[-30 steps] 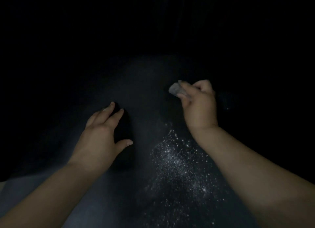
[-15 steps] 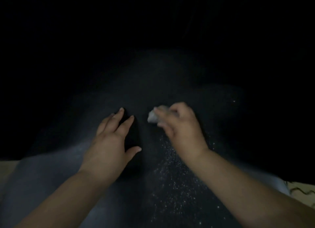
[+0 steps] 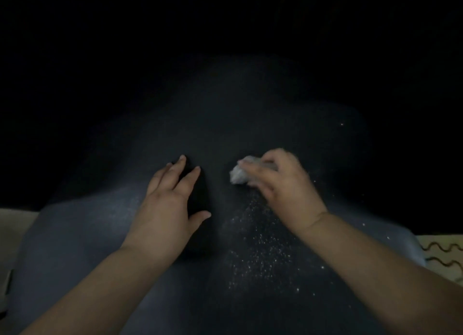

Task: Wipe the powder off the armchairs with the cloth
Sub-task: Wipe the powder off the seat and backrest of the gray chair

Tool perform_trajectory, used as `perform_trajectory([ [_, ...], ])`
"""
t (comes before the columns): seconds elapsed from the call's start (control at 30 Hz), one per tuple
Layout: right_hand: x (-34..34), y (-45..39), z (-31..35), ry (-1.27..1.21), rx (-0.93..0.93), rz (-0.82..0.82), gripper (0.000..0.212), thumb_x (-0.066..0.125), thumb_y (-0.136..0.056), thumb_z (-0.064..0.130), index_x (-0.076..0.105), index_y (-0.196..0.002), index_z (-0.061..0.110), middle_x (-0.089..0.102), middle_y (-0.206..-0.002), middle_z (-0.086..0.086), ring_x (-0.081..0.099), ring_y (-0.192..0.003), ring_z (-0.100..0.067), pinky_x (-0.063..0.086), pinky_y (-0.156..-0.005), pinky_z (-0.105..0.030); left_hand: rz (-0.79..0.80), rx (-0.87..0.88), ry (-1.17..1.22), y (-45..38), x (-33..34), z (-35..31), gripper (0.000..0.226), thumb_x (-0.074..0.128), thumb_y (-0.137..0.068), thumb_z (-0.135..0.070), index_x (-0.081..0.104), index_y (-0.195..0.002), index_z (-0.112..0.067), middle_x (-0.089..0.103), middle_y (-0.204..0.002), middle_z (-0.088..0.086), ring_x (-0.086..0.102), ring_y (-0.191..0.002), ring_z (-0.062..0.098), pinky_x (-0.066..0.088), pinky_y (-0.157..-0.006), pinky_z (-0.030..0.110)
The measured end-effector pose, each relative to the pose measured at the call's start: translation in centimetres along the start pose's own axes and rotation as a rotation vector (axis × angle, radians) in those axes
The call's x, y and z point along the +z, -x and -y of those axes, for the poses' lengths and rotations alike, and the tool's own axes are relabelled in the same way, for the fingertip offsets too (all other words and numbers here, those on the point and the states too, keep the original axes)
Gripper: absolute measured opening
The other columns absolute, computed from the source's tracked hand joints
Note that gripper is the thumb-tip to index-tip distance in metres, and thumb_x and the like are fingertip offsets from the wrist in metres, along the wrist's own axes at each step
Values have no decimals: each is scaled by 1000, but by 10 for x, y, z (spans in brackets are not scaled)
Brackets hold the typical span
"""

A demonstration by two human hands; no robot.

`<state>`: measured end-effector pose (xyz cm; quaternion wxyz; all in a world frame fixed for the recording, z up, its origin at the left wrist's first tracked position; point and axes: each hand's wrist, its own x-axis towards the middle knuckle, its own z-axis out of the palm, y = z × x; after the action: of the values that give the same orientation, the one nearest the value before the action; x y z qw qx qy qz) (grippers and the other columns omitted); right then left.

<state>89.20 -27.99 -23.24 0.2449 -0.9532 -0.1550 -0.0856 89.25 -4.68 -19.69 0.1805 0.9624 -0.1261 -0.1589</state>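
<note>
Powder (image 3: 260, 244) lies scattered in white specks across the dark seat of the armchair (image 3: 82, 234), thickest just below and toward the viewer from the right hand (image 3: 285, 186), with a few stray specks farther right. The right hand pinches a small wad of pale cloth (image 3: 238, 175), its fingers curled round the wad and the thumb side toward the middle of the seat; the hand is blurred, so the exact lie of each finger cannot be told. The cloth sticks out from the fingers on the left and sits at or just above the cushion, at the far edge of the powder patch; whether it touches the fabric cannot be told. The left hand (image 3: 167, 209) rests palm down on the seat just beside it, fingers straight and slightly spread, thumb held out toward the right. Both forearms are bare. At the right edge a strip of pale patterned fabric (image 3: 441, 254) with dark wavy lines shows beyond the cushion. The rest of the scene is too dark to make out.
</note>
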Motion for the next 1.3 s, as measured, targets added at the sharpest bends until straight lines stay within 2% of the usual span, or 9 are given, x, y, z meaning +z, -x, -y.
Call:
perform_trajectory([
  [0.1, -6, -10, -28, -31, 270, -139, 27, 59, -91, 25, 67, -117, 22, 52, -111, -13, 52, -102, -20, 44, -89, -26, -3, 6, 3, 9, 0, 1, 84, 76, -76, -39, 34, -147, -23, 19, -158, -2, 14, -144, 20, 7, -113, 24],
  [0.2, 15, -15, -1, -47, 375, -196, 11, 73, -83, 29, 66, -89, 21, 56, -108, -16, 61, -98, -21, 51, -82, -28, -5, 9, 2, 14, 1, 2, 84, 74, -78, -40, 32, -148, -23, 17, -159, -2, 11, -144, 19, 6, -114, 24],
  [0.37, 3, 21, 26, 31, -88, 20, 34, 51, -86, 28, 68, -115, 25, 56, -98, -13, 55, -83, -31, 52, -65, -37, -7, -1, 1, 19, 3, 1, 84, 76, -77, -39, 34, -147, -22, 18, -158, 0, 13, -144, 21, 9, -114, 25],
  [0.57, 1, 0, 0, -60, 423, -136, 32, 63, -89, 13, 67, -120, 20, 49, -105, -10, 52, -99, -28, 48, -88, -44, -12, -5, 8, 30, 5, 2, 83, 73, -79, -39, 32, -148, -23, 17, -159, -2, 12, -145, 19, 9, -115, 25],
  [0.73, 7, 28, 48, -47, -18, 89, 35, 50, -87, 24, 68, -117, 24, 55, -99, -12, 54, -85, -30, 51, -69, -35, -2, -3, 17, 35, 4, 3, 82, 72, -80, -40, 29, -149, -23, 14, -160, -2, 10, -145, 18, 7, -116, 24],
  [0.9, 6, 19, 14, -3, 294, -163, 34, 66, -86, 10, 68, -118, 21, 53, -100, -13, 53, -91, -31, 52, -79, -42, 17, 9, -21, 47, 4, 12, 86, 72, -79, -43, 27, -150, -25, 11, -160, -3, 8, -145, 19, 6, -115, 24],
  [0.97, 21, 22, 39, -103, 325, -132, 22, 67, -86, 22, 69, -106, 30, 55, -109, -15, 56, -99, -29, 51, -82, -39, 38, 2, -20, 52, 4, 14, 88, 71, -80, -45, 22, -151, -27, 5, -161, -4, 4, -146, 18, 5, -116, 25],
  [1.13, 14, 63, 64, -26, -95, 37, 35, 52, -87, 24, 58, -121, 32, 55, -99, -11, 54, -83, -30, 51, -68, -37, 72, 11, -36, 68, 6, 18, 91, 69, -81, -46, 14, -152, -30, -2, -160, -5, 0, -145, 16, 3, -117, 25],
  [1.3, 16, 39, 44, -41, 380, -208, 37, 61, -85, 16, 65, -122, 23, 50, -101, -14, 53, -88, -33, 52, -76, -48, 44, 30, -64, 85, 9, 25, 92, 73, -78, -44, 20, -151, -26, 5, -160, -4, 5, -142, 15, 1, -114, 22],
])
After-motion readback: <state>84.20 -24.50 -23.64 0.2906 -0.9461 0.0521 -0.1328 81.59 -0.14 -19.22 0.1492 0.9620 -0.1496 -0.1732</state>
